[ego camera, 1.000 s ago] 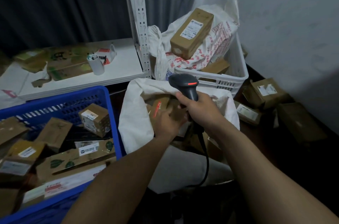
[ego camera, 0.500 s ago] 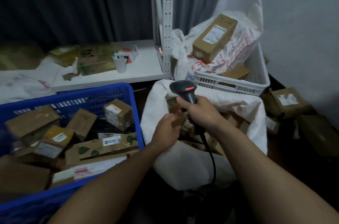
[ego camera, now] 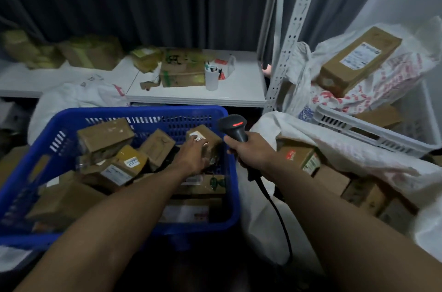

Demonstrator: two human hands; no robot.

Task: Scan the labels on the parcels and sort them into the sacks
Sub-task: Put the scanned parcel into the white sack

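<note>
left hand (ego camera: 192,159) moved into basket (ego camera: 143,111), on one parcel (ego camera: 211,140), grip unclear; right hand (ego camera: 252,151) clasps one scanner (ego camera: 233,125).

Parcels (ego camera: 105,135) in crate (ego camera: 148,113), sack (ego camera: 358,148) right

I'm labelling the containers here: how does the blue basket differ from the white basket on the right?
The blue basket stands near, on the left; the white basket stands further back on the right. The blue basket holds loose cardboard parcels, and the left hand reaches into it; the white basket holds a red-printed sack with a long box lying on top. Both are plastic with slotted walls.
</note>
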